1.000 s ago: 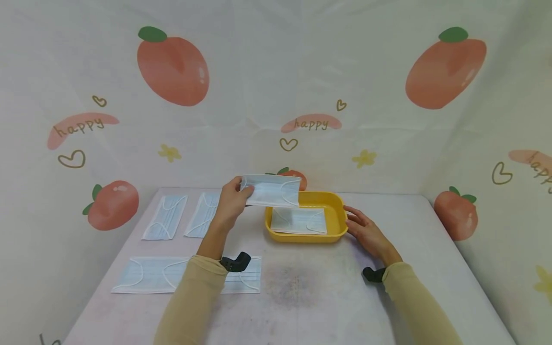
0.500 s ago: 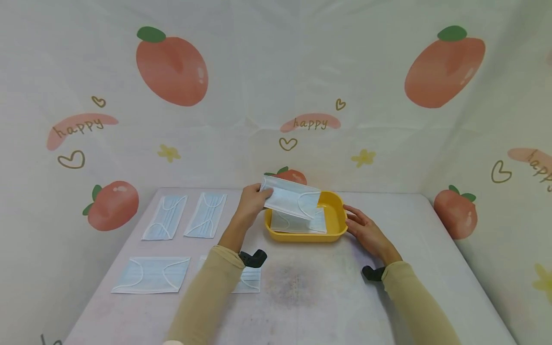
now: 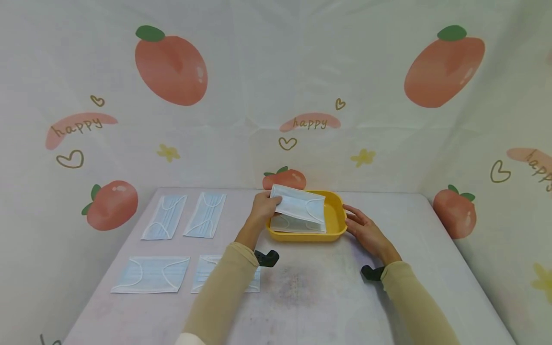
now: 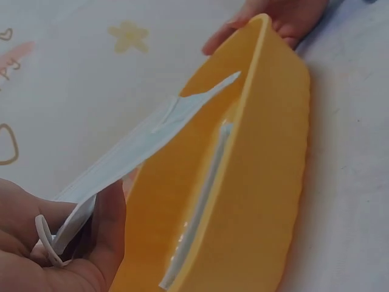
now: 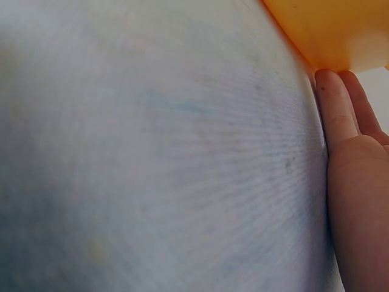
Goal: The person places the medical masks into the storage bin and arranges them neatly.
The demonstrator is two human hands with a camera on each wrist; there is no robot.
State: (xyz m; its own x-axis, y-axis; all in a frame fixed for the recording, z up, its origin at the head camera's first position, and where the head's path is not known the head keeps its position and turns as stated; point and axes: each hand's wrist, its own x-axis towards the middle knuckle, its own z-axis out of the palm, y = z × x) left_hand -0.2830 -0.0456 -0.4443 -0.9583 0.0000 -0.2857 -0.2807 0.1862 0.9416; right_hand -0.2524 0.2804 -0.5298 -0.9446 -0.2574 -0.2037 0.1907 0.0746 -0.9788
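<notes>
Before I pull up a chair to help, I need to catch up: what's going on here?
A person's left hand pinches a mask over the yellow tray, where at least one other mask lies. The right hand touches the tray's right end. Four more masks lie on the table, to the tray's left.

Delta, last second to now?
The left hand moved right and lower in the head view, carrying its pinched mask over the yellow tray; the mask's right end now slopes down. Nothing newly gripped or released. Unchanged: right hand at the tray's right side, tray in place, mask in the tray, four masks on the table.
</notes>
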